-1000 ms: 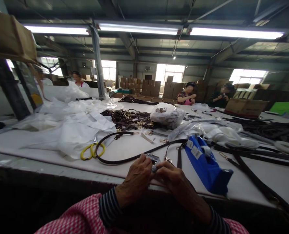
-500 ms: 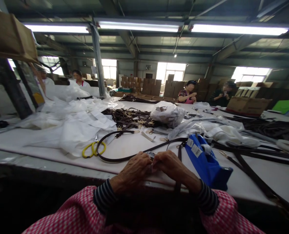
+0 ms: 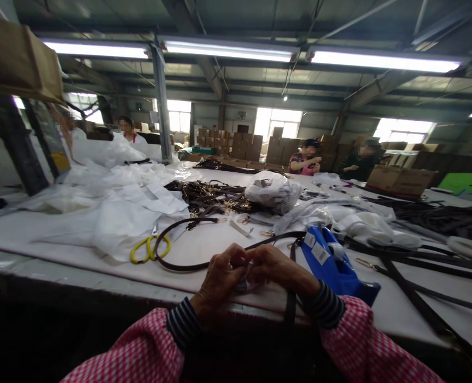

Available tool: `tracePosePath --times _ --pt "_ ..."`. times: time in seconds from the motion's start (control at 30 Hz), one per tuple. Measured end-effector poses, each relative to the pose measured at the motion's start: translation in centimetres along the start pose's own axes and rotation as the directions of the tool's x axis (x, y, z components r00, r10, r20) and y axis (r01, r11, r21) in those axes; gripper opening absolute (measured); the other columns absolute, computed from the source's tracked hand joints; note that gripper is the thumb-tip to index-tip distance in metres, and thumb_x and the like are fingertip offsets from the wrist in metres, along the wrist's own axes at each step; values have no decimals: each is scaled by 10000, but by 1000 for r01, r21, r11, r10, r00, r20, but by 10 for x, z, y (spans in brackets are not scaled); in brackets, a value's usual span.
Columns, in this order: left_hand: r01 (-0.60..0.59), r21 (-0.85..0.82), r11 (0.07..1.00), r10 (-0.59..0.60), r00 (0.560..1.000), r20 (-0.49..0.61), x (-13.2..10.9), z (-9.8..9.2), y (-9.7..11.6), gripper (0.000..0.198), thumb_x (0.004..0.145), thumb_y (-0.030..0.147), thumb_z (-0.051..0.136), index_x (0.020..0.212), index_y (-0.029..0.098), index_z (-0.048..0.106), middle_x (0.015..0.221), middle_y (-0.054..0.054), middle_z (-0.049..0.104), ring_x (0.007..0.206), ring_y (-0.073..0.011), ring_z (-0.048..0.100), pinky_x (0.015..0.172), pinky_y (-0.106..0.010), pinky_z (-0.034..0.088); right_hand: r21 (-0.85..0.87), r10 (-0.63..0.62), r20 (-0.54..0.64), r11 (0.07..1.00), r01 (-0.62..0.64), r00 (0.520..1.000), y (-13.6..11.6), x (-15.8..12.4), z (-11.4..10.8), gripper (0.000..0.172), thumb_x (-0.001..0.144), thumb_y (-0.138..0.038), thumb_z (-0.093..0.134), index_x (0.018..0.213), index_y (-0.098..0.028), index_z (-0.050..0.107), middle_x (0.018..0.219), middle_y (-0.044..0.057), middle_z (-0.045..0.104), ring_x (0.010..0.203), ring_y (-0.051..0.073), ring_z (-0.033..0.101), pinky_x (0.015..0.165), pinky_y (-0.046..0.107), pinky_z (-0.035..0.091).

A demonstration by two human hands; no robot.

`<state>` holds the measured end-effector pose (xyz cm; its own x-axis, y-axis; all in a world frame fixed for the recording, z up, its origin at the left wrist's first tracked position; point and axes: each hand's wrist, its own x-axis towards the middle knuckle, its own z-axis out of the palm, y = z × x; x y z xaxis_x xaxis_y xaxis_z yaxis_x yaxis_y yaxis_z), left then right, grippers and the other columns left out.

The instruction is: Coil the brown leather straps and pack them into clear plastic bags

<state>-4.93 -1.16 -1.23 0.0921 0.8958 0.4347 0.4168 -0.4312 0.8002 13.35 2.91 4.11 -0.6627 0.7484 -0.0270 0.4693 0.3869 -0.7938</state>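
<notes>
A small crinkled, pale translucent piece (image 3: 243,282) sits between the two hands just above the near edge of the table (image 3: 5,234), mostly hidden by fingers. The left hand (image 3: 220,274) is curled, its thumb and forefinger arched into a ring and pinching the piece; the right hand (image 3: 278,268) bends over from the other side, fingertips drawn together on it. Striped knit cuffs (image 3: 183,322) emerge from pink-and-white checked sleeves. A flat dark strip (image 3: 291,303) drops past the table edge beside the right wrist. Just beyond, a smooth, narrow dark strap (image 3: 180,267) curves in an open loop around to a metal clasp, touching scissors (image 3: 151,250) with rounded yellow handles. To the right stands an angular blue plastic tape dispenser (image 3: 329,266) bearing white labels. Farther off, glossy gold-toned hooks glint in a tangled heap of dark straps (image 3: 204,194), next to a bulging, wrinkled clear bag (image 3: 274,189) and limp, rumpled white sheets (image 3: 132,213). Beyond are a squarish cardboard box (image 3: 401,181), seated co-workers (image 3: 305,159) and stacked brown cartons (image 3: 246,144).
</notes>
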Motion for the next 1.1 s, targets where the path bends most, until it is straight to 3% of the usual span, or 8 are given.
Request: tracePosePath --times 0.13,0.2,0.3,0.37,0.53,0.7,0.93,1.1 --pt "-6 -1 1000 6 1000 11 1 -4 -3 233 853 208 676 1062 229 576 793 42 637 692 -157 594 634 -255 451 120 21 78 992 -31 997 10 8 0 59 687 -186 716 700 -129 708 592 -23 636 522 110 553 508 195 424" --pt "-32 37 999 31 999 18 -1 -11 -2 246 844 246 729 1064 228 620 872 15 642 804 -189 590 730 -300 467 159 10 82 987 -24 997 13 10 1 84 689 -204 723 676 -129 688 578 -34 609 516 94 520 504 189 403" --pt "-113 205 972 80 983 165 -5 -22 3 68 881 297 736 876 232 719 1025 -31 664 1021 -252 542 925 -393 431 191 -5 87 981 -11 996 16 11 2 86 682 -202 722 669 -129 680 581 -37 606 515 83 507 498 177 390" --pt "-151 294 944 71 962 265 -6 -26 6 183 946 305 667 797 233 745 1062 -40 671 1060 -260 521 964 -415 411 193 -8 96 981 -11 995 16 12 0 69 668 -187 721 667 -128 685 574 -35 610 507 82 512 486 170 386" --pt "-95 328 940 -6 955 295 2 -28 9 197 923 278 667 755 217 751 1010 -46 678 1020 -254 539 912 -398 438 162 -9 170 987 -19 985 16 16 -8 91 687 -206 719 718 -121 734 601 -2 676 515 109 584 492 177 440" --pt "-61 346 936 -62 941 333 12 -31 9 193 903 285 638 767 214 756 998 -50 665 1033 -255 555 901 -370 446 124 -12 154 992 -8 988 14 15 -9 90 715 -202 683 723 -124 725 593 -7 666 504 109 586 490 177 449" --pt "-17 396 918 -171 885 434 36 -36 15 99 740 218 708 803 236 782 922 -34 640 916 -243 609 777 -322 450 45 -41 147 998 34 988 12 12 -7 157 740 -176 627 801 -109 754 622 -3 661 529 112 581 522 188 452" --pt "-85 407 909 -111 894 435 23 -39 23 123 824 185 662 851 252 762 1018 -37 661 1022 -269 569 857 -362 448 -48 -88 125 994 94 988 9 10 -4 185 760 -156 595 807 -107 767 604 -5 642 520 119 566 514 195 426"
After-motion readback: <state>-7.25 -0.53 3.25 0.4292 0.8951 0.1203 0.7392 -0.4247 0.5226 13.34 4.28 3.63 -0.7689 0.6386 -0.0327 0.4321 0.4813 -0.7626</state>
